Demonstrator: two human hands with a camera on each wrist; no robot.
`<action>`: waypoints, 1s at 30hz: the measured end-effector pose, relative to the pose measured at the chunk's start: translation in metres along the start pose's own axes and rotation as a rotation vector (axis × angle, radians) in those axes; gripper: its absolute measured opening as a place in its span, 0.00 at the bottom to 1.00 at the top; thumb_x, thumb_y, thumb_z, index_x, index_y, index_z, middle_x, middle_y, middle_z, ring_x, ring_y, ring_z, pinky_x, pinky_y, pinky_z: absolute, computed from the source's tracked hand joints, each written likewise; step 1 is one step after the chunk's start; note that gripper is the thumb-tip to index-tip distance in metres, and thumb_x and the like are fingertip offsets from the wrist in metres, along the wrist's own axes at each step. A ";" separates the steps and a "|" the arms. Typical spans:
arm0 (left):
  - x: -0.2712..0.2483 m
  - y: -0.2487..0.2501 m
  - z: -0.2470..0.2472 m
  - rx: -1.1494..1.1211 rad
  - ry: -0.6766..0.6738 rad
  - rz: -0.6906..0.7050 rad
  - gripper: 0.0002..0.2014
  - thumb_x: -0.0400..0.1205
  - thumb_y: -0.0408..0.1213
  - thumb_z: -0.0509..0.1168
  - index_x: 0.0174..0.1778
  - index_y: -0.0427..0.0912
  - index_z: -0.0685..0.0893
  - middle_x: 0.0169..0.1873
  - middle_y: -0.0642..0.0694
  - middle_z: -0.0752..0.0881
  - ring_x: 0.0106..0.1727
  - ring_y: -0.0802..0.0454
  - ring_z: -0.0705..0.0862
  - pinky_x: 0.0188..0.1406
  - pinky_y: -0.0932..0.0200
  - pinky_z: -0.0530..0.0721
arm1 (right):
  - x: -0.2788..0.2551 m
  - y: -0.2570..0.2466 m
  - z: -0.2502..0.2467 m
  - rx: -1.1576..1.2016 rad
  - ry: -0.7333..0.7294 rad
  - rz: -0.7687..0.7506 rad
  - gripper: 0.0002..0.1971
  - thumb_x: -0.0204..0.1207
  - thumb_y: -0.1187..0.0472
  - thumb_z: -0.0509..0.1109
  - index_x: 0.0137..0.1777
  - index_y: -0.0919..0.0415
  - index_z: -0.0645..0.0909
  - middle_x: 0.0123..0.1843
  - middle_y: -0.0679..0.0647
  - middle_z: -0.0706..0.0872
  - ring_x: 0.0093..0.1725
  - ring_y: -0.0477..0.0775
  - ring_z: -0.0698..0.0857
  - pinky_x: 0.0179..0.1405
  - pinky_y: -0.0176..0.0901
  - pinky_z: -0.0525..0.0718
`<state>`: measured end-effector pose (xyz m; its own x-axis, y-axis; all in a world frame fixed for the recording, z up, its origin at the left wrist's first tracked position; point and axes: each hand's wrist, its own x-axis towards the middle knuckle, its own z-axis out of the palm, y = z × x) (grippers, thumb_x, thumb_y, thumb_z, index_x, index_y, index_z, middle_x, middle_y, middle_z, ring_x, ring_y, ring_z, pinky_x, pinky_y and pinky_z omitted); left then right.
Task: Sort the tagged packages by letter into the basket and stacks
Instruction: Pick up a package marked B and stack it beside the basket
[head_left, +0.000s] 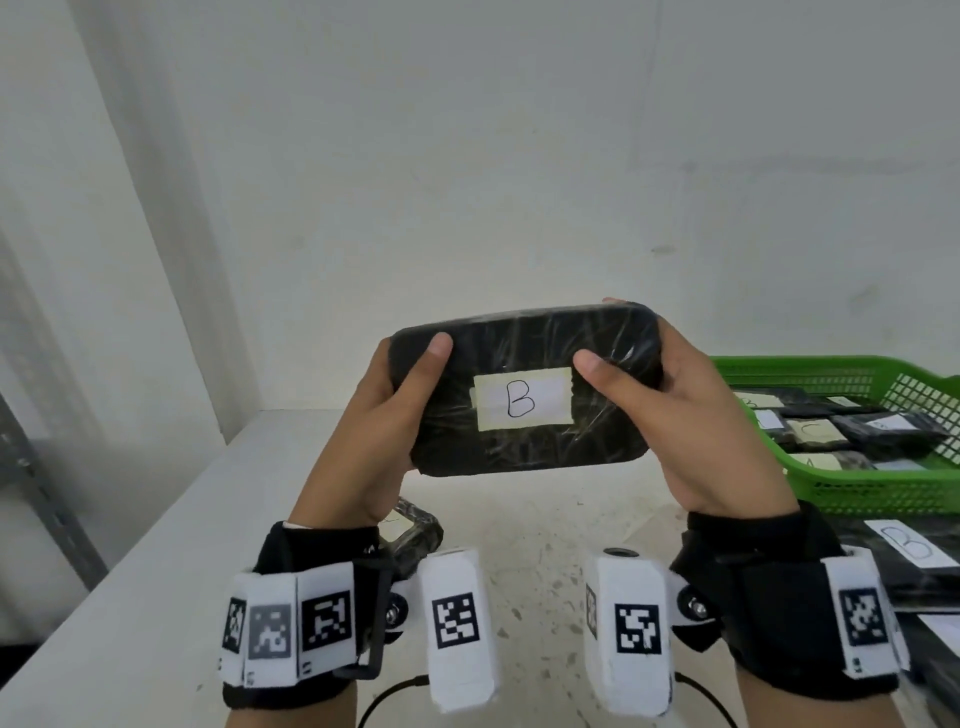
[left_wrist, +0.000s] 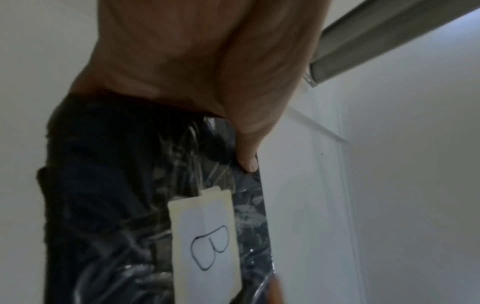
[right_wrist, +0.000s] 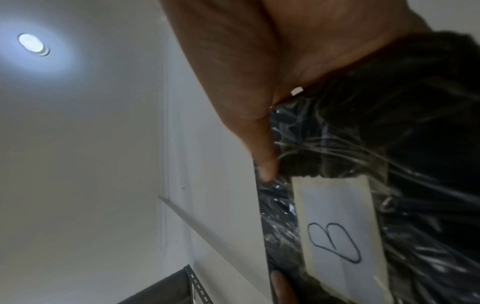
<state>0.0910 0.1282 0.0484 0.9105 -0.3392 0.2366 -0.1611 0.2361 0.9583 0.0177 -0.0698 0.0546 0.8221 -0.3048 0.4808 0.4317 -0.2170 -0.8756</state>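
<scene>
A black plastic-wrapped package with a taped white tag reading B is held up in the air over the table, face toward me. My left hand grips its left end, thumb on the front. My right hand grips its right end the same way. Both wrist views show the package and its B tag close up, each with a thumb pressed on the wrap.
A green mesh basket at the right holds several tagged black packages. In front of it lies a stack whose top package is tagged B. Another wrapped package lies on the white table under my left wrist. A wall stands behind.
</scene>
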 end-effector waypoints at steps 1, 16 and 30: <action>0.000 -0.001 0.002 0.019 0.028 0.031 0.27 0.71 0.60 0.67 0.64 0.51 0.82 0.59 0.48 0.90 0.62 0.47 0.88 0.55 0.36 0.89 | -0.001 -0.002 0.001 0.034 -0.013 0.027 0.27 0.69 0.49 0.77 0.68 0.54 0.80 0.58 0.49 0.90 0.61 0.45 0.87 0.57 0.38 0.85; -0.003 0.002 0.009 -0.023 0.054 0.252 0.26 0.73 0.56 0.71 0.64 0.48 0.80 0.57 0.52 0.89 0.62 0.53 0.87 0.58 0.53 0.86 | -0.004 -0.009 0.007 0.040 0.021 0.120 0.39 0.59 0.30 0.69 0.71 0.44 0.75 0.63 0.40 0.86 0.67 0.42 0.83 0.73 0.57 0.77; -0.003 0.002 -0.001 0.008 -0.141 -0.002 0.33 0.64 0.64 0.66 0.64 0.51 0.83 0.59 0.55 0.89 0.62 0.55 0.85 0.72 0.36 0.68 | -0.004 -0.016 0.005 0.181 0.067 0.162 0.16 0.64 0.44 0.74 0.46 0.52 0.83 0.46 0.48 0.89 0.46 0.45 0.87 0.59 0.50 0.83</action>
<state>0.0880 0.1308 0.0492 0.8484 -0.4644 0.2540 -0.1625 0.2282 0.9600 0.0091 -0.0605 0.0660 0.8622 -0.3839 0.3306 0.3607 0.0070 -0.9327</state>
